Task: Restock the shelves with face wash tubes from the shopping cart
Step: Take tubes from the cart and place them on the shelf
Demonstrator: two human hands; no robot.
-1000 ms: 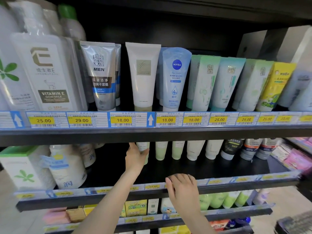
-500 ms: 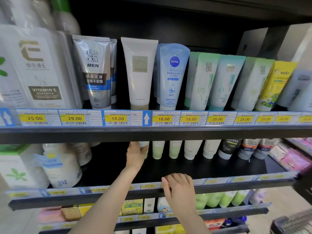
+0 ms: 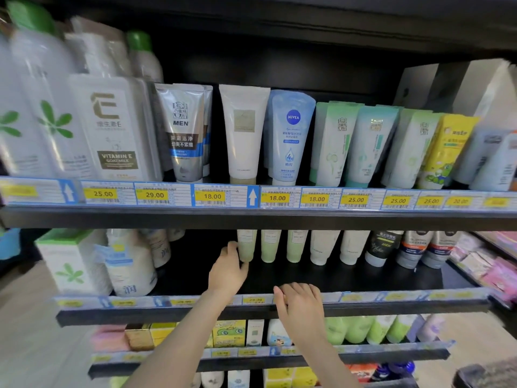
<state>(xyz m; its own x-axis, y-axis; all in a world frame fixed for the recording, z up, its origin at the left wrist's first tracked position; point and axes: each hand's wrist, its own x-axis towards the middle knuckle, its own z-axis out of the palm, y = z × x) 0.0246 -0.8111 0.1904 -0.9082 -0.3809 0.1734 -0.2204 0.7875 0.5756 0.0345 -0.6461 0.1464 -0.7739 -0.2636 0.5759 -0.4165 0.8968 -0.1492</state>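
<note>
Reaching into the middle shelf [image 3: 363, 281] with the left hand [image 3: 228, 271], fingers curling around the lower end of the leftmost pale green face wash tube [image 3: 246, 246], standing upright in the row beside two similar green tubes [image 3: 282, 246]. Resting the right hand [image 3: 300, 305] on the shelf's front edge, fingers bent over the price strip [image 3: 253, 299], holding nothing.

The blue tube [image 3: 291, 135] reads NIVEA, the grey tube [image 3: 183, 133] MEN, the white bottle [image 3: 114, 130] VITAMIN E GOAT MILK, and the price tags [image 3: 212, 196] 25.00, 29.00, 18.00.
</note>
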